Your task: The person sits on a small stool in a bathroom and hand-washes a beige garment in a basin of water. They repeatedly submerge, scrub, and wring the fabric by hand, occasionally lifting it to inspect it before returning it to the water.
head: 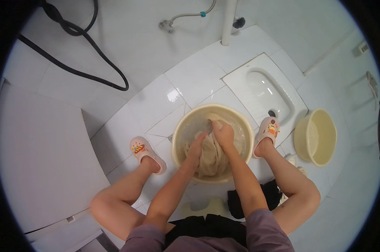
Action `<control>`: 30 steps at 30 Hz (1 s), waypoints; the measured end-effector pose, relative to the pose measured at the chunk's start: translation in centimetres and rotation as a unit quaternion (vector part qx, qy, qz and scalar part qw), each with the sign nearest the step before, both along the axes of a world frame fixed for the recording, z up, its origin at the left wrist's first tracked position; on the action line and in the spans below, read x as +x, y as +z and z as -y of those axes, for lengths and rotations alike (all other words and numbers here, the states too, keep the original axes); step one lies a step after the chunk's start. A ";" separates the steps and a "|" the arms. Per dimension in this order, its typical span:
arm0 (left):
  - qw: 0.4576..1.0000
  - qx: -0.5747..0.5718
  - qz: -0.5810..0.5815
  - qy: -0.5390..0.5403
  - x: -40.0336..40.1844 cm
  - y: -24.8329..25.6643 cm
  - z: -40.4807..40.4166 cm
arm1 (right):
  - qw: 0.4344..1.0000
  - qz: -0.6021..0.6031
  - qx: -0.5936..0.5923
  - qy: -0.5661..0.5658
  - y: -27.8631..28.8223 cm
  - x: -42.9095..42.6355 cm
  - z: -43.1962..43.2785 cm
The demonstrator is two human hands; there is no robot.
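Note:
A round cream plastic basin [174, 148] stands on the tiled floor between my feet, with water and a wet beige cloth [211, 157] in it. My right hand [223, 134] is closed on a bunched part of the cloth near the basin's middle. Against the cloth's left side lies my left hand [197, 146], its thumb side up; its fingers are partly hidden, so I cannot tell whether they grip the fabric.
A white squat toilet [240, 85] is set in the floor beyond the basin. Another cream basin [326, 138] rests tilted at the right. Black cloth [235, 201] lies by my right leg. A pale plastic stool [218, 206] is beneath me. A black hose [83, 74] hangs at upper left.

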State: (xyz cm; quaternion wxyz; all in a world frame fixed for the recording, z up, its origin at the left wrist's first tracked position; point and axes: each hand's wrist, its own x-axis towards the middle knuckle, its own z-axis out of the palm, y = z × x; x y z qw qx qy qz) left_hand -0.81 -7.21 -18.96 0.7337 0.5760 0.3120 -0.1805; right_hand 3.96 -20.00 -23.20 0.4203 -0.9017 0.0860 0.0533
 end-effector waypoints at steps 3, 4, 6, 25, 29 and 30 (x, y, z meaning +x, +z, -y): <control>0.995 -0.054 -0.031 0.080 0.9 -4.5 -2.5 | 0.976 0.031 0.175 -0.125 0.2 -0.5 0.2; 0.998 -0.007 0.004 0.058 1.2 -5.3 -3.3 | 0.987 0.046 0.124 -0.086 -0.5 -1.3 0.1; 0.991 0.112 0.070 -0.027 1.2 -7.5 -4.4 | 0.997 0.076 0.023 -0.005 -2.1 -3.4 -0.5; 0.894 -0.439 0.088 0.030 0.8 0.1 -1.1 | 0.931 0.233 0.244 0.141 5.8 -8.9 -5.2; 0.902 -0.428 0.017 0.053 0.5 1.2 -1.1 | 0.937 0.305 0.066 0.156 7.2 -9.0 -6.3; 0.903 -0.425 0.018 0.051 0.5 1.2 -0.8 | 0.943 0.302 0.044 0.134 7.0 -9.0 -6.5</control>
